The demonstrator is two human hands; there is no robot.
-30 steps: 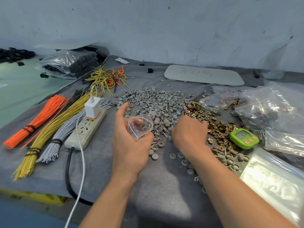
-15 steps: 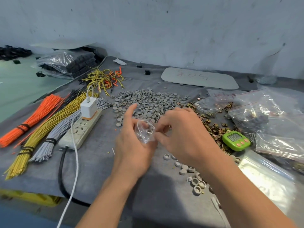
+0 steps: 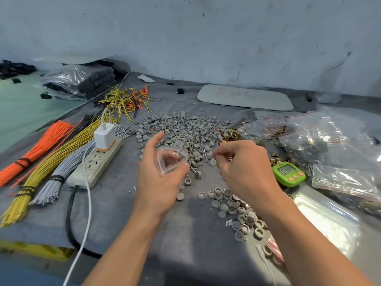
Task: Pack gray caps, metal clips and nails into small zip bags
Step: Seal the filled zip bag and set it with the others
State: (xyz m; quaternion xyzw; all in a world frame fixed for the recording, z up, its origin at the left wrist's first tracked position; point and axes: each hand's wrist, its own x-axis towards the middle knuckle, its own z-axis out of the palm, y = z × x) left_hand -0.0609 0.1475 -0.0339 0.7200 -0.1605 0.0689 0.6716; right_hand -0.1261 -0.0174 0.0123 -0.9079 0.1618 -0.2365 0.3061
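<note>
My left hand (image 3: pixel 158 182) holds a small clear zip bag (image 3: pixel 172 159) with its mouth spread wide, just above the grey cloth. My right hand (image 3: pixel 245 170) hovers a short way to the right of the bag with curled fingers; a small glint shows among them, but I cannot make out whether it holds anything. A big heap of gray caps (image 3: pixel 181 129) lies beyond both hands, with nails (image 3: pixel 205 154) scattered at its near edge. Brass-coloured metal clips (image 3: pixel 232 135) lie to the right of the heap. More gray caps (image 3: pixel 233 205) are strewn under my right forearm.
A power strip (image 3: pixel 97 162) with a white charger and cable lies at left, beside bundles of orange, yellow and grey wires (image 3: pixel 51 162). A green timer (image 3: pixel 288 173) and several filled plastic bags (image 3: pixel 321 139) sit at right. A flat grey plate (image 3: pixel 245 97) lies near the wall.
My right hand had picked from the pile, came to the bag's mouth, and has now drawn back to the right. My left hand has kept the bag held up and open.
</note>
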